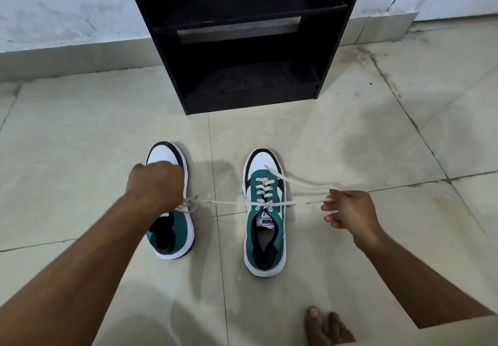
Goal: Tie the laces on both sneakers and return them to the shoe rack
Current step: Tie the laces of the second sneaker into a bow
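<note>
Two green, white and black sneakers stand on the tiled floor, toes toward the black shoe rack point(172, 57). My left hand point(156, 184) is closed over the top of the left sneaker point(177, 227), hiding its lacing. A white lace point(229, 203) loops out beside that wrist and runs taut to the right, across the right sneaker point(265, 237). My right hand point(350, 210) pinches that lace's end to the right of the right sneaker. A second lace strand point(296, 182) runs from the right sneaker's toe end toward the same hand.
The shoe rack stands against a white wall point(67, 8), its lower shelves open and dark. A bare foot point(326, 326) rests on the floor at the bottom right. Pale floor tiles point(350, 130) lie between the sneakers and the rack.
</note>
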